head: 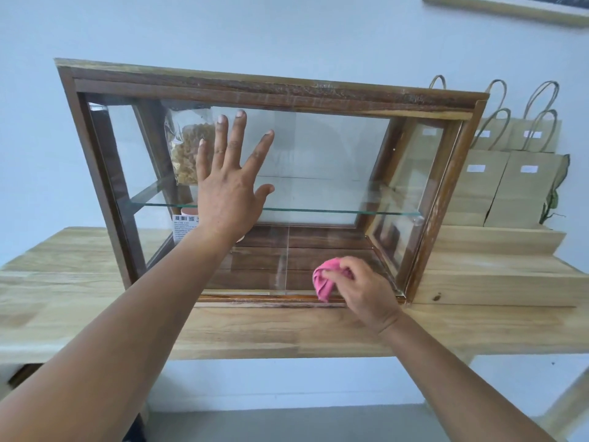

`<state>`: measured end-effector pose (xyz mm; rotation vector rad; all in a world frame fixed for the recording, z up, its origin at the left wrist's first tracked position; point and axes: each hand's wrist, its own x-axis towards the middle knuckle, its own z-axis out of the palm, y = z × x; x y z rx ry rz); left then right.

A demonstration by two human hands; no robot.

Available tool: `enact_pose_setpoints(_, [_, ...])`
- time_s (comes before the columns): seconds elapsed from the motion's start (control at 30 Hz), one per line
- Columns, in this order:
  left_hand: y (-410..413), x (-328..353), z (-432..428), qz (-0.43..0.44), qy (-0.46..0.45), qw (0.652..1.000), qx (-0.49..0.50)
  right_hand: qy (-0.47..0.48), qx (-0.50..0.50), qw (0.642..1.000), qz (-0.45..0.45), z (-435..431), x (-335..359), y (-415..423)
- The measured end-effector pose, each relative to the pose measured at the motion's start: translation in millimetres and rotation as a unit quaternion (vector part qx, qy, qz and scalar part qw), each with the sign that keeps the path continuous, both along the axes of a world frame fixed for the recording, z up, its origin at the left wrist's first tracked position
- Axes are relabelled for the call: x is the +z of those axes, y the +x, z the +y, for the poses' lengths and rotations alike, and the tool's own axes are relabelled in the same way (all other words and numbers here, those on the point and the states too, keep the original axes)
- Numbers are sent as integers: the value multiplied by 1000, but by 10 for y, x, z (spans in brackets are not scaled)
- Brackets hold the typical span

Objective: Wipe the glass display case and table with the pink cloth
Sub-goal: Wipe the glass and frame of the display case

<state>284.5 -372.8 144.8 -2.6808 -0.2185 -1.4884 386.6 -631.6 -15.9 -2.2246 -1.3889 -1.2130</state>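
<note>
Right hand (363,291) clenches the bunched pink cloth (325,279) low on the wood-framed glass display case (318,154), apparently mid-wipe; left hand (229,183), fingers spread and grasping nothing, braces above-left; next, sweep onward.

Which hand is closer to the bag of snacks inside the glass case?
Left. The left hand is spread flat right beside the snack bag; the right hand is far off, low, gripping the pink cloth.

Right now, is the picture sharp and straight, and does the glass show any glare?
Head view: wide-angle bending tilts the display case and bows the table edge. The left hand and snack bag are fairly sharp. The right hand and pink cloth look slightly soft. The glass shows pale reflections, no hard glare.
</note>
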Motion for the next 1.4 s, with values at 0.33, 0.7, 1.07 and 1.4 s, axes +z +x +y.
enact_pose_setpoints(0.33, [-19, 13, -48, 0, -9, 1000, -3, 279, -26, 959, 39, 781, 692, -186])
enact_pose_setpoints(0.7, [-15, 10, -45, 0, -10, 1000, -2, 22, -51, 997, 57, 47, -285, -134])
enact_pose_setpoints(1.07, [3, -5, -42, -2, -13, 1000, -3, 436, -177, 860, 196, -153, 187, -52])
enact_pose_setpoints(1.4, [18, -18, -47, -15, -14, 1000, -12, 332, -117, 934, 62, 668, 769, -231])
